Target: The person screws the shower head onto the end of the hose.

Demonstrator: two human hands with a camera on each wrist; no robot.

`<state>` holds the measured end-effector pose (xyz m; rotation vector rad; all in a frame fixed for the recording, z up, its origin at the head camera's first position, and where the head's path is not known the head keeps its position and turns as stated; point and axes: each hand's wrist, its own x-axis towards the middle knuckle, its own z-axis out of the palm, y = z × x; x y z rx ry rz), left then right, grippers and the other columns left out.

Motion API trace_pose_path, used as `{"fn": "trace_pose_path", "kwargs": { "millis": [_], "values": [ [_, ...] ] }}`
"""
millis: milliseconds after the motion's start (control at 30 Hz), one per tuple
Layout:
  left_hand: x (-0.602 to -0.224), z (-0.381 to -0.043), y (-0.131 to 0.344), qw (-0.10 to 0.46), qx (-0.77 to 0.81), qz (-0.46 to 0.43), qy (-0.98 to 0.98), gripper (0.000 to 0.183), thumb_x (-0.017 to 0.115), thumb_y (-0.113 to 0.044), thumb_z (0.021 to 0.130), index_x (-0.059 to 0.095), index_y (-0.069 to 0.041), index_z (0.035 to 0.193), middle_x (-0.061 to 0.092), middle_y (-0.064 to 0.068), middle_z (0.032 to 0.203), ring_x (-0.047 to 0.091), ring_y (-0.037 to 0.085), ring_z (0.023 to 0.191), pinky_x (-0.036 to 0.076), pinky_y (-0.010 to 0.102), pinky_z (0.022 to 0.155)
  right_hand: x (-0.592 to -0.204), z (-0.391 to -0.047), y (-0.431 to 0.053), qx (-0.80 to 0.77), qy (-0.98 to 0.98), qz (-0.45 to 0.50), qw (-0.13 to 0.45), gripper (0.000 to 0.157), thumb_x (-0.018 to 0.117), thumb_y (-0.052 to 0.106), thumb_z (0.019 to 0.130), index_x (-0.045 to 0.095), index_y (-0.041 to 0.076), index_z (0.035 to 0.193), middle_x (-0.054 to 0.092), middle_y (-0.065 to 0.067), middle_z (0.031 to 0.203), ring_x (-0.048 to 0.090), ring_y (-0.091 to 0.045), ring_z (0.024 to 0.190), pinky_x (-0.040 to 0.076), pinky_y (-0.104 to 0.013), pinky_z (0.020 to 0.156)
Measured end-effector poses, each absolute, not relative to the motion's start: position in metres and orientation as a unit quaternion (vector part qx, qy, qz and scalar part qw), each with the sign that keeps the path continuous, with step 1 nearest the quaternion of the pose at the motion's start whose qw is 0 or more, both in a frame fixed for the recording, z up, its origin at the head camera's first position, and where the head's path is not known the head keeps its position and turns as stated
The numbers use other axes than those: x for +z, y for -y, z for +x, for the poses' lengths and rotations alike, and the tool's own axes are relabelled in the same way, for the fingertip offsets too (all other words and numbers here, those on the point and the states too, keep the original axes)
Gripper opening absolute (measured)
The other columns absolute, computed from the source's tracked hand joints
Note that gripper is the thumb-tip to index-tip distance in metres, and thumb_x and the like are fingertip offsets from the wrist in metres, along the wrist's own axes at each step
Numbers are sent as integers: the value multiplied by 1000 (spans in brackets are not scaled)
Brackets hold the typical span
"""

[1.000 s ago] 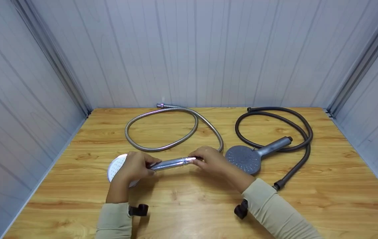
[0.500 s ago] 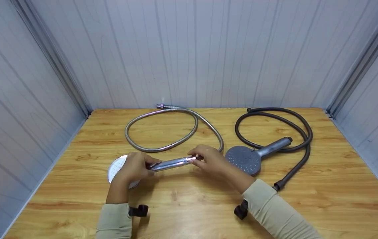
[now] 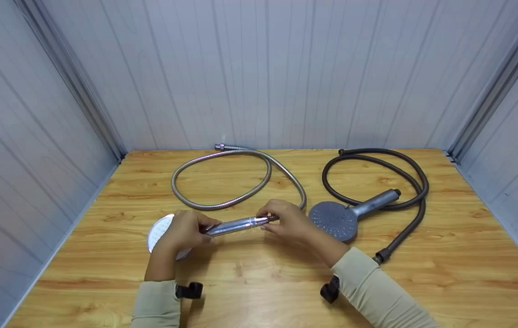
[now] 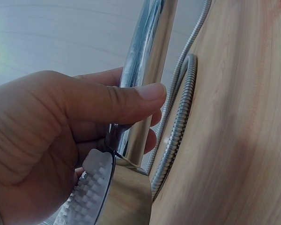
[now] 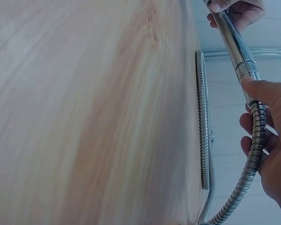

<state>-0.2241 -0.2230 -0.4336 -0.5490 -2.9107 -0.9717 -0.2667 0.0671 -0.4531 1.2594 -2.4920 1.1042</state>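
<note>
Slight movement only since the earlier frame: the fingers of the right hand (image 3: 288, 222) have shifted at the handle end, exposing more of it; the left hand (image 3: 182, 231) remains in place. At far left, a pale grooved left wall panel (image 3: 27, 159) borders the yellow-brown wood-grain worktop (image 3: 241, 296); a similar back wall panel (image 3: 263, 73) stands behind. Left of centre, over the worktop, the left hand grasps a chrome shower head with round white face (image 3: 234, 226), partly hiding that face. The right hand pinches the handle end, where a ribbed chrome hose (image 3: 174, 180) meets it; the hose loops behind. Farther right, a round grey shower head (image 3: 333, 221) overlaps a black flexible hose (image 3: 425, 187), its near fitting beside the beige right sleeve (image 3: 377, 284). A grooved right wall panel (image 3: 514, 118) borders the right side.
</note>
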Motion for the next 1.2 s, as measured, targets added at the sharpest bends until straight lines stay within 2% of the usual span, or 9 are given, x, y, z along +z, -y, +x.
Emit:
{"fn": "trace_pose_path", "kwargs": {
  "millis": [333,1200],
  "values": [
    [-431,-224,223,7,-318,-169,933,37,83,1,70,79,-15,103,67,-10,71,52,10,63,45,27,57,-450,-266,-66,366,838,401,60,21,76,8,84,71,10,104,67,0,97,61,-13,89,51,-30,77],
    [-431,-224,223,24,-298,-192,935,38,85,-3,68,79,-15,103,65,-11,67,50,8,60,43,27,55,-449,-266,-68,377,830,408,36,20,75,10,85,72,7,105,69,-3,96,62,-13,85,52,-28,74]
  ]
}}
